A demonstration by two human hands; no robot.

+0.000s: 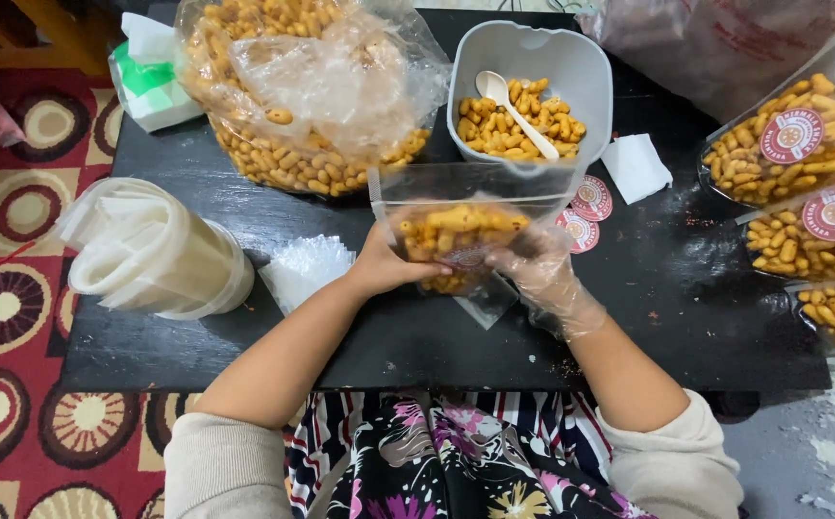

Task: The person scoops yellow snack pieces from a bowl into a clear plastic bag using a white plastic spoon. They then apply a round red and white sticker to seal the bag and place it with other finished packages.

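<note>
tissue pack [153, 72]: green and white, soft pack, far-left back corner of the black table [629, 317].
bag stack [153, 250]: roll of empty clear bags on the table's left side, limp, slippery-looking.
small clear bags [304, 267]: crinkled heap just right of the stack, near the left hand.
bulk bag [311, 91]: big clear sack of yellow-orange snack sticks, back centre-left, mouth open and plastic bunched on top; looks heavy and floppy.
left hand [388, 264]: bare, fingers closed around the left side of the pouch, thumb across its front.
pouch [461, 226]: clear flat pouch, roughly half full of snack sticks, held up over table centre between both hands, mouth open at top. Judged light; film thin and slick; contents brittle, so squeezing could snap them. Best held at the lower corners or side seams, below the fill line, as it is now.
right hand [547, 279]: in a thin clear glove, fingers clamped on the pouch's lower right side.
grey tub [533, 48]: behind the pouch, stiff plastic, holds loose snacks and a white spoon [518, 111].
round stickers [585, 211]: red and white discs lying flat, right of the pouch.
white paper [636, 165]: small square beside the stickers.
filled pouches [811, 183]: three at the right edge, overlapping; the upper two show a round red-and-white label, the third only the edge of one.
</note>
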